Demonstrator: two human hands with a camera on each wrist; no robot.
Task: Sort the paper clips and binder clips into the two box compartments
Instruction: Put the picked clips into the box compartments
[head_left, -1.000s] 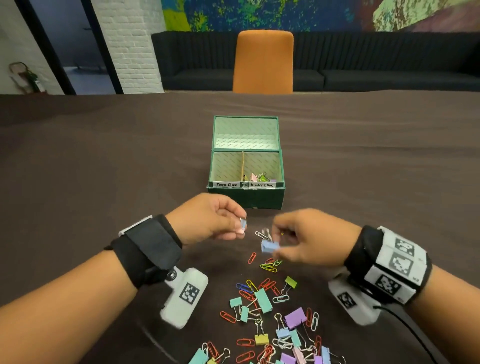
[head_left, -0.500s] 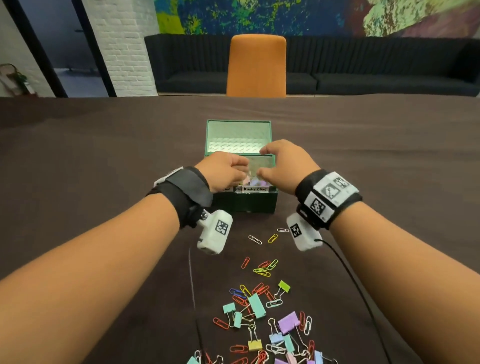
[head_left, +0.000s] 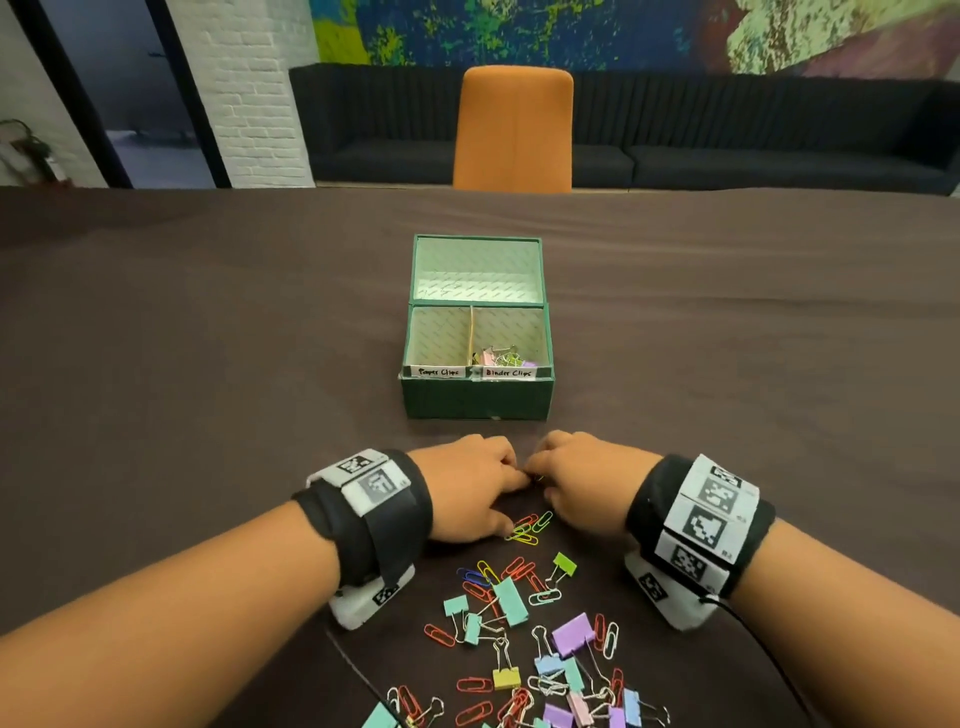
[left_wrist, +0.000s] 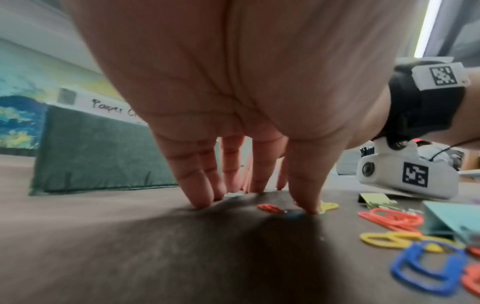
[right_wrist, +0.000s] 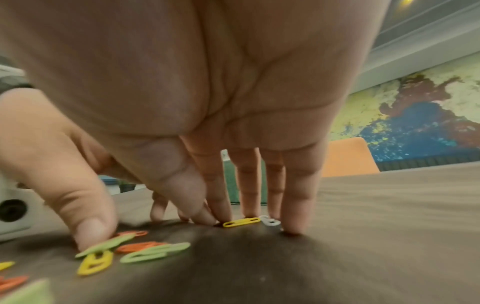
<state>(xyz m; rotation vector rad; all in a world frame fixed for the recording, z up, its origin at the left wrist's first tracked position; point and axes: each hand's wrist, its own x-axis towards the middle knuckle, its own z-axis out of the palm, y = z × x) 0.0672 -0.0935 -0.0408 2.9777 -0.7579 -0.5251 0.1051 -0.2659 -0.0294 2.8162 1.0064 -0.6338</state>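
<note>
both hands down on the tablecloth among the loose paper clips, just in front of the green box

the left hand (head_left: 470, 488) and right hand (head_left: 584, 486) sit palm-down side by side, knuckles nearly touching, fingers straight and angled down with the tips pressing the brown tablecloth (head_left: 208, 364); neither grips anything. in the right wrist view the right fingertips (right_wrist: 292, 226) land just beside a yellow paper clip (right_wrist: 241, 222) and a white paper clip (right_wrist: 270, 221), and the left thumb (right_wrist: 88, 228) presses a light green paper clip (right_wrist: 109, 244). the green box (head_left: 478, 400) stands open beyond the hands, with binder clips (head_left: 501, 358) in its right compartment, labelled "binder clips". a mixed pile of clips (head_left: 540, 644) lies nearer the person, between the wrists.
</note>
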